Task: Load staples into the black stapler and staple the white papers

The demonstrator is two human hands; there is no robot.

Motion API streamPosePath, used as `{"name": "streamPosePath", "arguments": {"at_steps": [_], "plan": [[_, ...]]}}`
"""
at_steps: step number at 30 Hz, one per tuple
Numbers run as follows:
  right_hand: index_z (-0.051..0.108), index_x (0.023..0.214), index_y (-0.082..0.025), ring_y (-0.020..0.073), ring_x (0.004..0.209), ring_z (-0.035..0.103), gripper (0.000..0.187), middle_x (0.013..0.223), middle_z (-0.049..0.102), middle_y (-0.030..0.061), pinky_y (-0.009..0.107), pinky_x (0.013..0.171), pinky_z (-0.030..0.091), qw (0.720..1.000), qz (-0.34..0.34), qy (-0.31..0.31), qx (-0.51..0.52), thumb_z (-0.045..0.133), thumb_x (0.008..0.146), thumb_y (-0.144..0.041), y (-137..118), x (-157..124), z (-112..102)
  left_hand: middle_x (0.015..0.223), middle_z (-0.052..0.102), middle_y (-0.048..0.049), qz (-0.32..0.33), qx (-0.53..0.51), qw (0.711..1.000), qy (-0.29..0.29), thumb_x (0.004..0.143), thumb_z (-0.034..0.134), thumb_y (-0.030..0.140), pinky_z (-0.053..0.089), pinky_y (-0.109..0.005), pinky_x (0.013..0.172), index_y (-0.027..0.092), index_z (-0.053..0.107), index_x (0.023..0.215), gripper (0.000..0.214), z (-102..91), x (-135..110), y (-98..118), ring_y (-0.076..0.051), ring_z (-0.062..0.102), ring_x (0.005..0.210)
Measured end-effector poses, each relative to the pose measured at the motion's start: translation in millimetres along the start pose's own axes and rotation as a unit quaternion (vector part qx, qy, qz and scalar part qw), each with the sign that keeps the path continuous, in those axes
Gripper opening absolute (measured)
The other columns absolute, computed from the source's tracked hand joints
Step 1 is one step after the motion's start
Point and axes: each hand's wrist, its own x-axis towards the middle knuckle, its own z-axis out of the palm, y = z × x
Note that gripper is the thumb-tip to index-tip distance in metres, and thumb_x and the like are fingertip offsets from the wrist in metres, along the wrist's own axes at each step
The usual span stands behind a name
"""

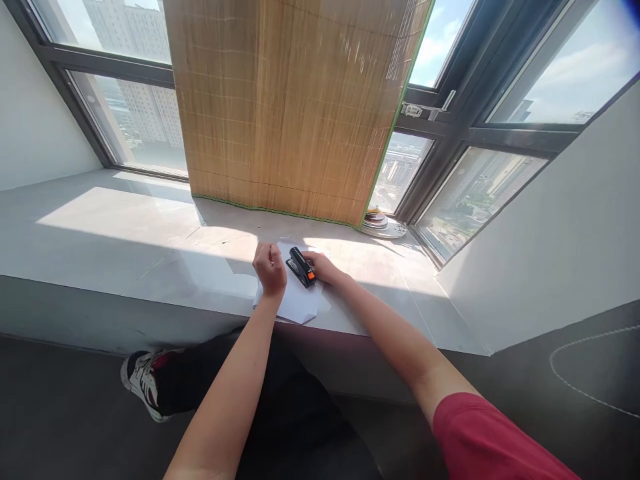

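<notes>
A black stapler (301,267) with an orange patch at its near end lies at a slant over white paper sheets (296,304) on the window sill. My right hand (323,266) reaches in from the right, its fingers closed against the stapler's right side and partly hidden behind it. Just left of the stapler, my left hand (270,268) is held as a closed fist above the paper's left edge. A small light spot shows between its fingers, too small to identify. The paper's near corner looks slightly bent.
A bamboo blind (290,113) hangs down behind the sill (150,253). Stacked plates or lids (377,220) sit on a round base at the blind's right lower corner. Windows stand on both sides. My shoe (145,383) is below the sill's front edge.
</notes>
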Motion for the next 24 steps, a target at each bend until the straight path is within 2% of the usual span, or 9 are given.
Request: {"name": "streamPosePath", "arguments": {"at_steps": [4,7,9,11,14,17,20,22,24], "plan": [[0.083,0.103,-0.023,0.0257,0.104,0.071,0.029,0.108,0.081,0.0055,0.035,0.090,0.056,1.000,-0.015,-0.019,-0.011,0.066,0.081,-0.030,10,-37,-36,0.082,0.062,-0.0068,-0.027,0.062,0.983,-0.168,0.101,0.047,0.018,0.050,-0.037,0.083,0.025,0.055,0.073,0.029,14.7,-9,-13,-0.024,0.061,0.082],[0.083,0.098,-0.023,0.0272,0.104,0.072,0.027,0.107,0.081,0.0049,0.038,0.090,0.057,1.000,0.002,-0.031,-0.001,0.067,0.080,-0.033,15,-62,-63,0.120,0.071,-0.0146,0.000,0.143,0.945,-0.294,0.096,0.055,0.013,0.051,-0.046,0.102,0.023,0.073,0.099,0.021,22.2,-22,-17,-0.032,0.066,0.114],[0.084,0.096,-0.022,0.0268,0.101,0.073,0.026,0.104,0.082,0.0044,0.038,0.089,0.057,0.999,-0.001,-0.034,0.006,0.069,0.079,-0.035,16,-71,-74,0.146,0.065,-0.0159,0.021,0.190,0.910,-0.369,0.096,0.057,0.013,0.047,-0.051,0.113,0.024,0.075,0.119,0.031,24.9,-32,-16,-0.036,0.059,0.136],[0.083,0.091,-0.022,0.0265,0.098,0.074,0.023,0.100,0.082,0.0041,0.038,0.088,0.057,0.999,-0.007,-0.030,0.011,0.069,0.079,-0.036,17,-75,-80,0.158,0.060,-0.0149,0.035,0.228,0.874,-0.427,0.100,0.056,0.018,0.040,-0.055,0.122,0.025,0.074,0.130,0.036,26.5,-41,-15,-0.037,0.052,0.147],[0.080,0.087,-0.021,0.0272,0.097,0.073,0.024,0.099,0.081,0.0067,0.039,0.086,0.058,0.998,0.019,0.060,0.009,0.066,0.083,-0.040,15,-79,-81,0.162,0.057,-0.0161,0.051,0.269,0.851,-0.449,0.104,0.051,0.022,0.031,-0.061,0.128,0.024,0.069,0.142,0.042,28.4,-51,-12,-0.036,0.046,0.153],[0.079,0.108,-0.022,0.0267,0.101,0.072,0.036,0.112,0.080,0.0103,0.041,0.086,0.058,0.983,0.052,0.174,-0.007,0.059,0.092,-0.048,10,-90,-75,0.164,0.055,-0.0182,0.055,0.282,0.851,-0.440,0.106,0.045,0.022,0.027,-0.063,0.129,0.022,0.064,0.149,0.047,30.7,-55,-11,-0.036,0.044,0.154],[0.076,0.123,-0.023,0.0264,0.098,0.071,0.045,0.117,0.078,0.0111,0.041,0.088,0.057,0.984,0.041,0.155,-0.076,0.072,0.088,-0.051,5,-107,-62,0.163,0.056,-0.0186,0.054,0.291,0.851,-0.434,0.105,0.042,0.021,0.027,-0.062,0.129,0.021,0.064,0.149,0.049,33.2,-56,-11,-0.036,0.046,0.153],[0.076,0.121,-0.023,0.0268,0.096,0.070,0.044,0.113,0.079,0.0107,0.041,0.088,0.056,0.981,0.042,0.148,-0.121,0.078,0.083,-0.045,3,-116,-53,0.162,0.056,-0.0207,0.054,0.294,0.854,-0.426,0.105,0.041,0.020,0.028,-0.063,0.128,0.019,0.064,0.149,0.050,34.2,-56,-11,-0.037,0.047,0.151],[0.077,0.117,-0.023,0.0270,0.093,0.070,0.039,0.107,0.079,0.0096,0.041,0.087,0.056,0.974,0.053,0.175,-0.132,0.076,0.083,-0.039,2,-121,-49,0.161,0.055,-0.0239,0.047,0.296,0.858,-0.418,0.104,0.039,0.017,0.029,-0.063,0.127,0.014,0.063,0.149,0.052,34.2,-57,-11,-0.039,0.049,0.149]]}}
